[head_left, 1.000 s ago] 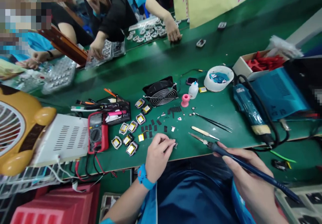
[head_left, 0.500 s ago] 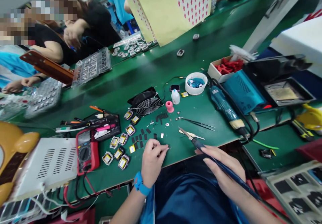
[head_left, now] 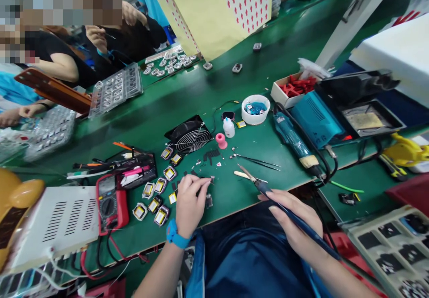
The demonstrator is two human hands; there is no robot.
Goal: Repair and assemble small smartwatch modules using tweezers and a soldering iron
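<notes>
Pale piece [head_left: 212, 179] at left hand [head_left: 190, 202] too small to tell (grip unclear); yellow housing [head_left: 12, 193] cut by left edge.

Right grip [head_left: 301, 241] holds soldering iron [head_left: 291, 215]; left grip [head_left: 189, 199] at tiny part [head_left: 212, 179], over green bench [head_left: 187, 96].

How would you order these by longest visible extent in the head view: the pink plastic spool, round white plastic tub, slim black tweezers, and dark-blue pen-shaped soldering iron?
1. Soldering iron, in the right hand; nearness to the camera enlarges it
2. Black tweezers
3. White tub
4. Pink spool
</notes>
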